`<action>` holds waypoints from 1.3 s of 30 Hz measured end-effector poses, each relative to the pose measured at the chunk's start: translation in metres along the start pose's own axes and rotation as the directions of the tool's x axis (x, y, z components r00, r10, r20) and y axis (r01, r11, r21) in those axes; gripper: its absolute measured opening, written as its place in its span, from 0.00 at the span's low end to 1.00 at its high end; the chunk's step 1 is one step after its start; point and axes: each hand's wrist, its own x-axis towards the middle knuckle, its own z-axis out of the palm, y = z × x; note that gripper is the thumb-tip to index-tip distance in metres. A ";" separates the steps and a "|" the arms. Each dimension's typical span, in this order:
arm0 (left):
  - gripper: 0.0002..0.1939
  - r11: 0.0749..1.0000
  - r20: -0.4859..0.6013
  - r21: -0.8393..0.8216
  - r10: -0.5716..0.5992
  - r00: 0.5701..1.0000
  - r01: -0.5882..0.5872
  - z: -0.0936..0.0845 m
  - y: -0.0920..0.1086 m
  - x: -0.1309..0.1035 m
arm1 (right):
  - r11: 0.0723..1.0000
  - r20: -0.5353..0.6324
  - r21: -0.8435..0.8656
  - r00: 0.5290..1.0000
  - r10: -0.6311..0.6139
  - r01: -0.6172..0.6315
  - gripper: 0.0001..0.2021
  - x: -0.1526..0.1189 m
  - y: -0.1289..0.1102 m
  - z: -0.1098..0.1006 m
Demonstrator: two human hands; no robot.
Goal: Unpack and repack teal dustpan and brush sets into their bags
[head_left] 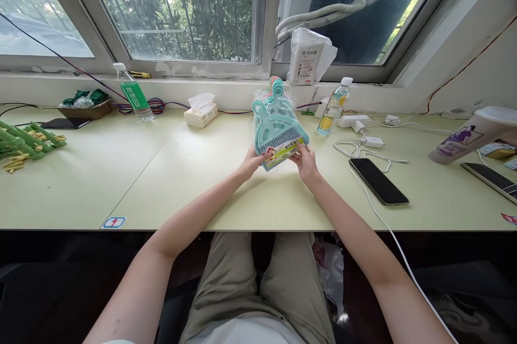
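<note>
A bundle of teal brush-and-dustpan sets [278, 127] in clear plastic is held up over the middle of the pale desk. Its handles point toward the window, and a yellow-green label crosses its near end. My left hand [253, 162] grips the lower left corner, fingers closed on it. At the lower right corner my right hand [304, 162] is closed on the bundle too, its thumb on the label. The undersides of the bundle and the fingers beneath it are hidden.
Behind the bundle stand a tissue pack [200, 111] and a bottle with lemon slices [334, 107]. A phone [378, 181], white cables and a tilted cup [470, 137] are on the right. Leftward are a green-labelled bottle [135, 93] and green stalks [30, 140].
</note>
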 end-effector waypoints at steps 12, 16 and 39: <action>0.33 0.999 0.162 -0.037 -0.009 0.987 0.015 -0.022 -0.009 0.011 | 0.999 0.066 0.044 0.998 0.007 -0.010 0.17 0.001 -0.002 -0.003; 0.33 0.997 0.194 -0.071 0.000 0.981 0.014 -0.026 -0.007 0.013 | 1.000 0.157 0.025 0.988 -0.012 0.008 0.20 0.002 -0.002 -0.005; 0.28 0.984 0.175 -0.159 -0.052 0.983 0.080 -0.029 -0.007 0.014 | 0.990 0.242 -0.117 0.969 -0.048 0.078 0.19 -0.003 -0.009 -0.005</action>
